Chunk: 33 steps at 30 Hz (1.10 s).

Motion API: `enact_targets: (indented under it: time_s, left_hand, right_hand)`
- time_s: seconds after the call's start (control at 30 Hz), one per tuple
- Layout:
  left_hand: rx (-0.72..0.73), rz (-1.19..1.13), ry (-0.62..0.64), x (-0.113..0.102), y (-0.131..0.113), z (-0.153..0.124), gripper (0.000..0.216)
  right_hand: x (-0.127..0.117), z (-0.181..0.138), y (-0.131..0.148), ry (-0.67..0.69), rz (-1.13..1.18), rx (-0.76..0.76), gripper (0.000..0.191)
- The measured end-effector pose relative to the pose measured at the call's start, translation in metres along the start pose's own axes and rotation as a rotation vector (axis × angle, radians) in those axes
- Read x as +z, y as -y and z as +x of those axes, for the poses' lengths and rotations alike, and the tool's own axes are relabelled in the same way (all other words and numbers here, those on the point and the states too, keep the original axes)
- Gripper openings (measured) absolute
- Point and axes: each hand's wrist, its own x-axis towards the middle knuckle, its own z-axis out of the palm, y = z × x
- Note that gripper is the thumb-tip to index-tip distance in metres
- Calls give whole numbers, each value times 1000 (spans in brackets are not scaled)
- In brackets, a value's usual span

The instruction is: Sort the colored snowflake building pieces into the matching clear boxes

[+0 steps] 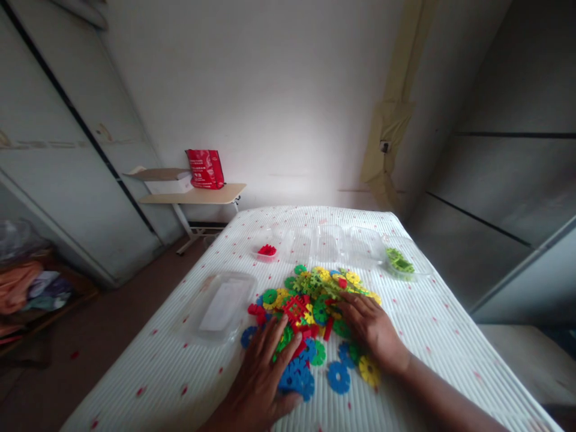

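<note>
A heap of plastic interlocking pieces in red, blue, green and yellow lies on the bed in front of me. My left hand is spread over the heap's near left side, fingers apart, beside blue notched discs and a red square lattice piece. On the right, my right hand reaches into the heap with fingers stretched out, the fingertips close to light green pieces and a small red piece. Single discs, blue and yellow, lie between my hands on the near side.
Clear plastic boxes stand in a row behind the heap; the leftmost holds red pieces, the rightmost light green pieces. A clear lid with a white label lies left. Beyond the bed, a small table carries a red bag.
</note>
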Motion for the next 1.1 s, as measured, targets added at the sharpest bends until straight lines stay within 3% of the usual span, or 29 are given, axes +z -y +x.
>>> enact_targets:
  time_s: [0.37,0.6,0.77,0.93,1.1]
  left_hand:
    - [72,-133,-99,14,-29,74,68]
    - [141,-314,-172,2,-40,110,50]
    - [109,-317,-231,-10,-27,96,50]
    - [71,-137,-94,-15,-5,53,74]
    - [26,-45,-19,-6,5,27,99]
  right_hand:
    - [-4,-3,-28,-143,248,331,25]
    - [-6,-6,-38,-160,277,467,34]
    - [-5,-10,-49,-139,268,523,38]
    - [-1,-11,-55,-106,252,564,43]
    - [6,-2,-59,45,204,556,47]
